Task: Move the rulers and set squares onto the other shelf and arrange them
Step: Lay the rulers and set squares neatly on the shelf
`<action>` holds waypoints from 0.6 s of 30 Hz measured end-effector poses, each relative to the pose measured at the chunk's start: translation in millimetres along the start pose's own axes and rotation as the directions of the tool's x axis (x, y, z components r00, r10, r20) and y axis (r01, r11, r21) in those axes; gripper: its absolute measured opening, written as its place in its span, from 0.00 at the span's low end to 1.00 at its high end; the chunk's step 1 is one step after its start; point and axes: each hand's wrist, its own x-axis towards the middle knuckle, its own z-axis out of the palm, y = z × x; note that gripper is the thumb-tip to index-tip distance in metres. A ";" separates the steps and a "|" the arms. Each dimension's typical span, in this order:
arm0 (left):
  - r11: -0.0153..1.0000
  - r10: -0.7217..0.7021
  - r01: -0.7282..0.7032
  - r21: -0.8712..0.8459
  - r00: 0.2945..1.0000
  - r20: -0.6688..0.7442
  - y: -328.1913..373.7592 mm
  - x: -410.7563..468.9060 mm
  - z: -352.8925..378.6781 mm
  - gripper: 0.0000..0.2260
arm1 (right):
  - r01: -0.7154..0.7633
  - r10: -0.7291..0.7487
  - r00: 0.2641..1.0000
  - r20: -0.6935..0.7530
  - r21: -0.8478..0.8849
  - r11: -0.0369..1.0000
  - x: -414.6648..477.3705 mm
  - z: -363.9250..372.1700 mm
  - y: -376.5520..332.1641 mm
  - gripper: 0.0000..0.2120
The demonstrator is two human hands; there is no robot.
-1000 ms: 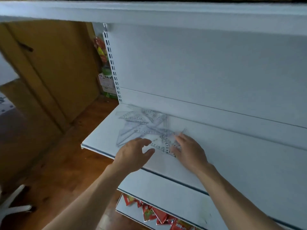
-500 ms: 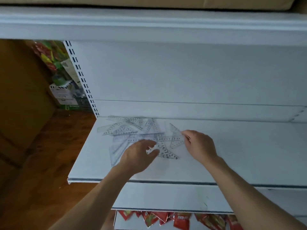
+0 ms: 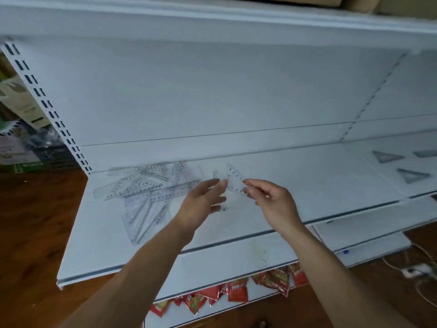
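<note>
On the far left a white metal post with dark slots [image 3: 47, 110] stands at the end of the long white metal shelf [image 3: 307, 185]. Next to it, on the left part of that shelf, lies a messy pile of clear plastic rulers and set squares [image 3: 146, 188]. They lie crossed over each other.

Then comes the left hand [image 3: 201, 204]. Its fingers are a little bent, and its thumb touches the left edge of a small clear plastic set square [image 3: 233, 179]. A bit of see-through plastic peeks out behind this hand, but I cannot tell if the hand holds it.

The small set square is up in the air, between both hands. The right hand [image 3: 272, 202] pinches its right corner with thumb and fingertip.

I think these things are very light, thin and stiff. They look smooth, so they could slip. They are hard to see and lie flat, so it is best to lift them by an edge or a corner.

On the right is the other white shelf [image 3: 364, 152]. Three grey-looking triangle set squares [image 3: 387, 157] lie there, well apart. The way to it along the shelf looks open. The shelf above hangs low, and the front edge is near, so a slippery piece could fall off toward the red snack packets [image 3: 236, 292] below.
</note>
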 end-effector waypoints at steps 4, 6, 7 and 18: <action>0.970 -0.080 0.130 -0.207 0.969 0.234 -1.3 -2.2 40.5 0.25 | 0.264 -0.302 0.950 -0.079 -0.314 0.912 -21.7 -30.9 17.0 0.10; 0.961 -0.061 0.130 -0.243 0.961 0.271 -1.1 -1.9 64.2 0.20 | 0.330 -0.387 0.921 -0.049 -0.428 0.841 -29.3 -50.4 25.8 0.11; 0.964 -0.048 0.112 -0.241 0.965 0.256 -1.0 -1.7 76.3 0.17 | 0.329 -0.387 0.921 -0.040 -0.450 0.830 -32.9 -61.4 29.8 0.12; 0.987 0.005 0.049 -0.150 0.940 0.341 -22.4 -7.6 271.6 0.13 | -0.202 0.222 0.948 -0.228 0.107 0.973 -85.5 -247.4 76.1 0.07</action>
